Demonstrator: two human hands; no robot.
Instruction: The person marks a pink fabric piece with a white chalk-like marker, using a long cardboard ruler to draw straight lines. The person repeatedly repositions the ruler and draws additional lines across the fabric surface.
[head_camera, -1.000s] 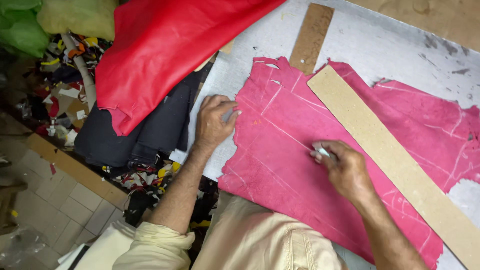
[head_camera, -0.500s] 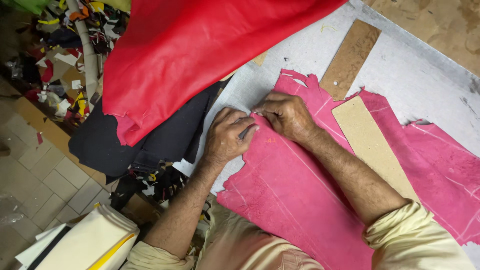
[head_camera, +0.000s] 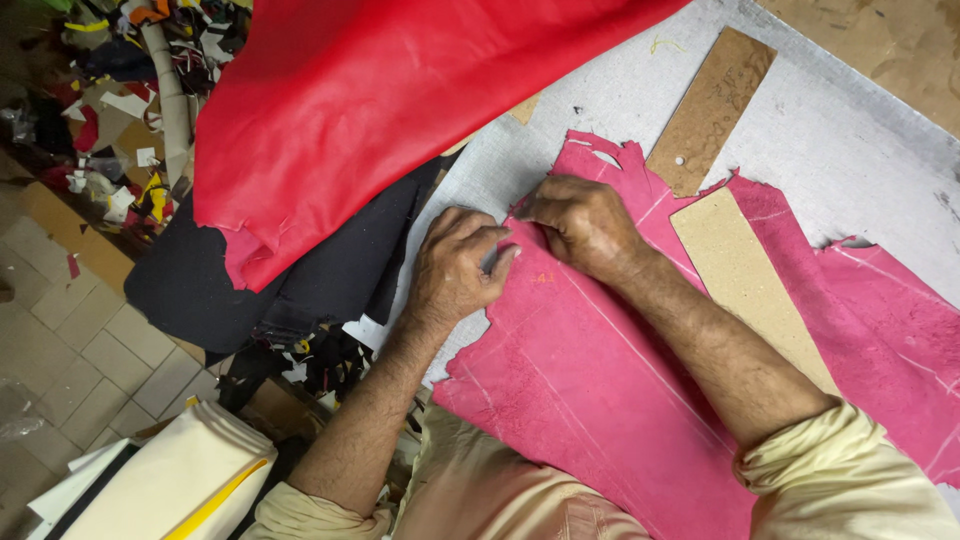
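At 9 o'clock of the view you have the tiled floor (head_camera: 70, 350) and, up at 10 o'clock, a heap of coloured scraps (head_camera: 120, 110). Moving right, a black hide (head_camera: 260, 280) hangs off the worktop (head_camera: 860, 150) edge with a big red hide (head_camera: 400, 90) draped over it from 12 o'clock. Your left hand (head_camera: 455, 265) rests near the centre, fingers curled down and pinching the upper left edge of the pink leather piece (head_camera: 600, 400); a small light object shows between its fingertips, too small to identify. Your right hand (head_camera: 580, 222) sits just beside it at its 2 o'clock, knuckles bent, pressing and gripping the same edge of the pink leather. That leather lies flat on the grey worktop, spreading from the centre toward 4 o'clock, marked with pale chalk lines. On it, at 3 o'clock of your right hand, lies a long tan cardboard strip (head_camera: 745, 285), and a darker brown strip (head_camera: 712, 105) lies at 1 o'clock, touching the leather's top edge
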